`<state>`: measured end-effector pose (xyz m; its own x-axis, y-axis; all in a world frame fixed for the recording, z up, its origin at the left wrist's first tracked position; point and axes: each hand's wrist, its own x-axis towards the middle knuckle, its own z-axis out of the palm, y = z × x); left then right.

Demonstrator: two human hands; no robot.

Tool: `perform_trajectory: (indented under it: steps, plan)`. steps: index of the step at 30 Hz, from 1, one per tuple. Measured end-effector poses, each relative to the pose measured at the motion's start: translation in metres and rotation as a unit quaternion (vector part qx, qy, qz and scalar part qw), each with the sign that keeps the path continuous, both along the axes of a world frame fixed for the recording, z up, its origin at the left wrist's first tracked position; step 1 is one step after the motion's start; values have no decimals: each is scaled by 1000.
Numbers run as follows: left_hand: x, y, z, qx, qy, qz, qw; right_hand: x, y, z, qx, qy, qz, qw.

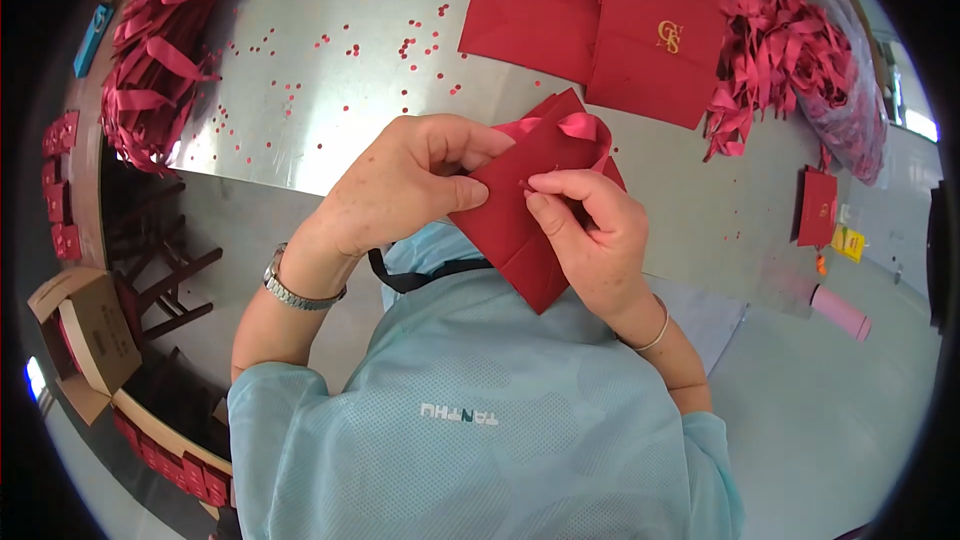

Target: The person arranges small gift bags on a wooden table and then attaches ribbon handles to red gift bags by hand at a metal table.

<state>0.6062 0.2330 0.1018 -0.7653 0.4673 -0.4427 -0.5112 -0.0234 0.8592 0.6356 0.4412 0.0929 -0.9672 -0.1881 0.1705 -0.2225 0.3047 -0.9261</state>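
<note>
A red paper bag (530, 250) is tilted in front of my chest, above the near edge of the table. My left hand (410, 175) grips its upper left side, thumb on the near face and fingers behind the edge. A pink-red ribbon (578, 126) loops over the top of the bag. With thumb and forefinger, my right hand (595, 230) pinches a small dark red tip against the bag's face, which looks like a ribbon end. My right palm and curled fingers hide part of the bag's right side.
Flat red bags (640, 50) with gold lettering lie ahead on the metal table (320, 130), among small red paper dots. Ribboned bags (160, 60) are piled left, loose ribbons (765, 40) right. A cardboard box (95, 335) stands lower left; a pink cylinder (840, 312) is at right.
</note>
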Motion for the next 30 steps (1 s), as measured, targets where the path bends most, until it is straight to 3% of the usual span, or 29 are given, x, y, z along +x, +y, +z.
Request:
perform_trajectory:
  steps: [1,7,15,23,30]
  plan:
    - [1,0,-1,-1,-1,6,1000,-1,1,0,52,51,27,997]
    - [7,-1,-8,56,8,41,998,-8,-5,8,84,139,69,984]
    - [12,-1,-6,79,1,89,993,-13,-8,8,97,168,92,977]
    - [17,-2,3,-70,115,66,989,-14,-13,7,135,195,104,966]
    - [8,-7,2,-104,19,60,993,-20,-21,9,240,248,149,927]
